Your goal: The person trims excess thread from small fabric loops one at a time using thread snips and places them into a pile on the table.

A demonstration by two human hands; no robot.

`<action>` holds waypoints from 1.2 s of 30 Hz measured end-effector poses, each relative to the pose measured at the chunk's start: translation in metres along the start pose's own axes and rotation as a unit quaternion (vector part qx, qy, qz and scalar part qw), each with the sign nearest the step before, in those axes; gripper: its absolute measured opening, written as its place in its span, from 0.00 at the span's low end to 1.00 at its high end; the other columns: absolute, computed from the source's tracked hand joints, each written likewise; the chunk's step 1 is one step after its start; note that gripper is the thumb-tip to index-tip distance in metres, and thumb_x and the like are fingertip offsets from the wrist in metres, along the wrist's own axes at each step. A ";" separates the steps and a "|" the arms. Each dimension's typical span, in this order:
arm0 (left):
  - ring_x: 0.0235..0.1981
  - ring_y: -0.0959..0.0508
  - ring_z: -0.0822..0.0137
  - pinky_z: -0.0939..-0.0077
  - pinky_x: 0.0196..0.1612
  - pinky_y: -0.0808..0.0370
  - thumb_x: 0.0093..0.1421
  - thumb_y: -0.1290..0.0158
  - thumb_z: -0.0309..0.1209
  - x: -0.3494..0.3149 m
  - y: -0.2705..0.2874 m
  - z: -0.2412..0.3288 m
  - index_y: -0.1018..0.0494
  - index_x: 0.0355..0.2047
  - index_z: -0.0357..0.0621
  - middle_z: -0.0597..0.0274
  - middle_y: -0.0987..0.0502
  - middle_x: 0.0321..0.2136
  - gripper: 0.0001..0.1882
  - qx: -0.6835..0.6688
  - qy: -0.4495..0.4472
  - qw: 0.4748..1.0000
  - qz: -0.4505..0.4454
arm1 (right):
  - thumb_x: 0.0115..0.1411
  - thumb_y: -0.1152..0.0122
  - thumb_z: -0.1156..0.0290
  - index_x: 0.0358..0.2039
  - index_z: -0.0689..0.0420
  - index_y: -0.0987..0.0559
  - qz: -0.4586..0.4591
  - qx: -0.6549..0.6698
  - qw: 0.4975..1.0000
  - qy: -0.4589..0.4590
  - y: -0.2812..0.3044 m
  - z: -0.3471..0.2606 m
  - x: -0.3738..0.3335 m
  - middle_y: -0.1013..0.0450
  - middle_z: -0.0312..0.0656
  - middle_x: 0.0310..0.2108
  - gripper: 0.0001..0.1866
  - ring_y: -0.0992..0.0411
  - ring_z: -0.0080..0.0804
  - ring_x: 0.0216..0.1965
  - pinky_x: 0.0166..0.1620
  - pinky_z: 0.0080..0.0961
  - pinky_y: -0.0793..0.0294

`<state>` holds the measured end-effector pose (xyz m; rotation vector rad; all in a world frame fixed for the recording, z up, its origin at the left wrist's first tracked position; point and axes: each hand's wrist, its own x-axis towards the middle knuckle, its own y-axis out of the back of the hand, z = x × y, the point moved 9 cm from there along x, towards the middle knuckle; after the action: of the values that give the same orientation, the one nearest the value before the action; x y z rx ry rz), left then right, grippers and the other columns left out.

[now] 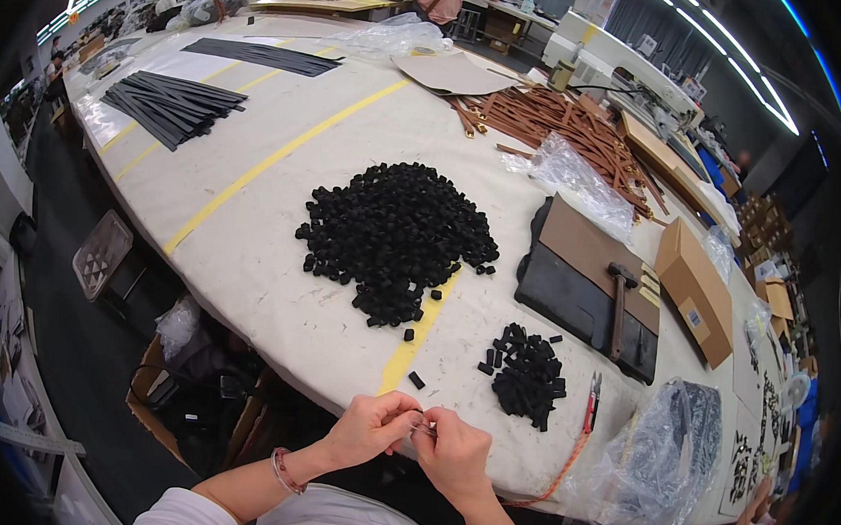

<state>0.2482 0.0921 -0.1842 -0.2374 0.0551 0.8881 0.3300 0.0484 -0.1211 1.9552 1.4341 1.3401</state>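
Note:
My left hand and my right hand meet at the table's near edge, fingers pinched together. Something small, partly dark, sits between the fingertips; its kind is too small and covered to tell. A single short black piece lies on the cloth just beyond my hands. Farther off is a large heap of small black pieces, like short rolled loops. To the right lies a smaller pile of black tube-like pieces. Red-handled pliers with an orange cord rest right of that pile.
A hammer lies on a dark board beside a cardboard box. Clear plastic bags lie at the right edge. Brown straps and black strips lie farther back. A stool stands left of the table.

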 end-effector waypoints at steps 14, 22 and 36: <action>0.18 0.29 0.61 0.72 0.19 0.33 0.46 0.47 0.25 0.006 0.028 0.059 0.34 0.25 0.39 0.59 0.31 0.17 0.07 0.487 -0.305 0.796 0.189 | 0.49 0.46 0.70 0.26 0.60 0.29 -0.107 0.088 0.979 -0.151 -0.028 0.036 0.025 0.29 0.45 0.20 0.07 0.29 0.40 0.20 0.23 0.28 0.32; 0.19 0.30 0.66 0.75 0.20 0.33 0.46 0.46 0.27 0.001 0.030 0.067 0.32 0.27 0.38 0.59 0.30 0.19 0.08 0.501 -0.348 0.759 0.227 | 0.48 0.46 0.71 0.29 0.60 0.28 -0.085 -0.029 0.991 -0.099 -0.031 0.045 0.026 0.29 0.47 0.24 0.08 0.30 0.39 0.21 0.25 0.31 0.32; 0.17 0.32 0.77 0.85 0.18 0.36 0.56 0.53 0.28 0.003 -0.018 -0.031 0.34 0.30 0.41 0.64 0.30 0.20 0.04 -0.467 0.130 0.874 0.038 | 0.47 0.43 0.79 0.25 0.63 0.26 -0.003 0.450 0.843 -0.295 -0.031 0.059 -0.015 0.31 0.31 0.20 0.04 0.42 0.11 0.18 0.20 0.10 0.44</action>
<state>0.2653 0.0762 -0.2113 -1.2721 -0.1251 0.9021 0.3633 0.0618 -0.1793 2.5409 1.8602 -0.1057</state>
